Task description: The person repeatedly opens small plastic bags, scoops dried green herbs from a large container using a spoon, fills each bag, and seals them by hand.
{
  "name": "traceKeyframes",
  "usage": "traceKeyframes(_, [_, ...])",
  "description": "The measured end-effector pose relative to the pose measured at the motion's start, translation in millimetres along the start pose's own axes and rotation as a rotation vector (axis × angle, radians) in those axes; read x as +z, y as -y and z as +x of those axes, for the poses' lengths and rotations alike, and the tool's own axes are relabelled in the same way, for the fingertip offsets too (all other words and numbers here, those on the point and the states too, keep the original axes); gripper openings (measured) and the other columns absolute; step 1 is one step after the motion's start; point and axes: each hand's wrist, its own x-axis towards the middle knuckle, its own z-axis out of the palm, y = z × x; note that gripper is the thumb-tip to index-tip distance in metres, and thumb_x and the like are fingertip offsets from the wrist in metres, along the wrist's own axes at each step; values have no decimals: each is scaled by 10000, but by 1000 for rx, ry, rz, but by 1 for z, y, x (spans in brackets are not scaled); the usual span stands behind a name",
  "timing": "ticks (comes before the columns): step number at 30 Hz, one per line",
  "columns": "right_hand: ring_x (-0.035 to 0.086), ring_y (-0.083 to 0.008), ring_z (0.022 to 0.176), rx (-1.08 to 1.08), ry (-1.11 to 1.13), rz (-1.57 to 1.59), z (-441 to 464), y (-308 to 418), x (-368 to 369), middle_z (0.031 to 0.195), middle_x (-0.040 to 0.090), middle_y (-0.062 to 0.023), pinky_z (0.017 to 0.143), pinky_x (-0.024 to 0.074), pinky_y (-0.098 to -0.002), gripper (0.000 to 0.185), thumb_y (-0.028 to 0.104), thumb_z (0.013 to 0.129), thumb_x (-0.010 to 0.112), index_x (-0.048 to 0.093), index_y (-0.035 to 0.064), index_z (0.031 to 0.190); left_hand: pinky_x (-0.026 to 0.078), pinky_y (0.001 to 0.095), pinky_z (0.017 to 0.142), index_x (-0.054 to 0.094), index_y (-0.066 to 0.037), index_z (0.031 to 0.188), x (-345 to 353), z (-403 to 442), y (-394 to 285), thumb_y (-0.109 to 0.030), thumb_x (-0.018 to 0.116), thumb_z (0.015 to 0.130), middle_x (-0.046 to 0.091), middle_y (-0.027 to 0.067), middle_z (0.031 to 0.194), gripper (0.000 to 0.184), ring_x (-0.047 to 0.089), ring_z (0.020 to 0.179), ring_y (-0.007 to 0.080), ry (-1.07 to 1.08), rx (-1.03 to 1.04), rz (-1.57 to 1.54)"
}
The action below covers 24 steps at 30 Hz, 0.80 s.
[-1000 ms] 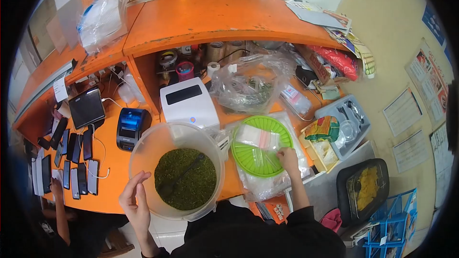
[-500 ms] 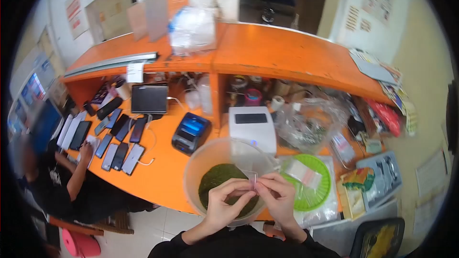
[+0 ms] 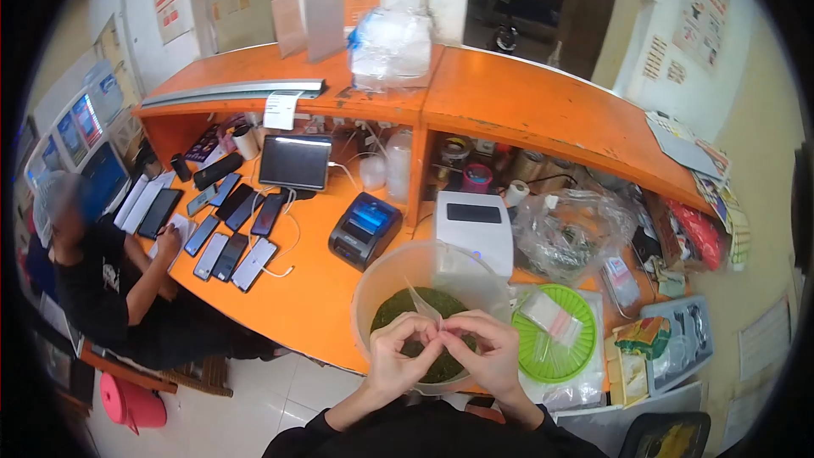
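Between the fingertips of both hands is a small clear plastic bag, its free end sticking up to the left. My left hand pinches one side of it, and my right hand pinches the other, with the fingertips touching. Below them stands a translucent white tub with fine dark-green flakes inside. Just right of my right hand is a round bright-green tray, bearing a stack of small clear bags.
Several phones, a black printer and a white device sit on the orange counter. A seated person writes at the left. A grey-blue cutlery tray and crumpled plastic lie at the right.
The view has shifted, so the counter appears further right. My fingertips have come closer together, and the small bag now leans up to the left.
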Motion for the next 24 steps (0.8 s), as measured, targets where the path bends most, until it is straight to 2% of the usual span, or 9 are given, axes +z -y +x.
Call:
traceKeyframes(4, [615,-142,800,176,-39,167,-9,0,-18,879,643,-85,701,487,-238,152,-34,782,642,651,-31,933,471,233,632,593,14,781,5,5,-1,26,681,755,601,60,818,93,563,707,97,142,14,-10])
traceKeyframes(8, [596,-122,841,216,-160,393,-21,4,-20,928,627,-59,710,492,-248,109,-38,811,610,630,-30,917,454,220,651,560,15,820,16,12,-2,32,648,780,557,75,818,98,554,729,108,269,-152,-373])
traceKeyframes(11, [614,-152,805,74,-287,289,-26,-6,-12,894,632,-110,742,490,-260,101,-64,765,631,602,-31,856,433,223,648,529,14,828,27,12,1,65,583,797,520,68,797,80,528,711,124,225,-56,-215])
traceKeyframes(14, [620,-193,820,-211,-467,-446,-31,-6,5,929,614,-126,735,496,-270,128,-53,720,657,589,-12,820,408,240,647,495,8,837,36,6,11,72,501,802,486,66,800,73,481,696,160,90,190,20])
traceKeyframes(16, [614,-216,848,-235,-618,-523,-29,-19,6,974,594,-136,713,496,-266,186,-35,685,682,587,5,841,399,240,707,466,10,899,35,2,-1,19,472,862,450,80,823,38,464,751,165,-30,161,69])
traceKeyframes(20, [596,-243,897,-162,-609,-538,-44,-9,-16,1004,589,-113,755,484,-312,252,34,715,683,592,33,950,417,260,730,457,-9,884,30,13,17,-18,497,886,469,80,873,42,488,796,171,-1,261,300])
traceKeyframes(21, [593,-254,901,-153,-616,-545,-51,-6,-29,1007,588,-111,767,480,-323,267,50,721,682,591,36,971,407,246,723,454,-20,897,25,18,28,-33,486,893,465,75,874,35,478,795,159,7,256,192])
traceKeyframes(23, [584,-257,929,-55,-839,-703,-90,0,-77,1022,583,-113,791,469,-343,303,99,739,680,581,43,1020,376,220,662,466,-22,924,8,32,38,-71,471,925,479,30,798,50,459,731,99,-2,349,130])
traceKeyframes(24, [582,-254,909,97,-1066,-756,-123,-6,-97,1019,575,-128,782,470,-344,317,87,743,667,570,43,1041,391,241,638,479,-24,908,9,36,29,-96,510,914,489,57,777,78,466,698,127,-21,357,113])
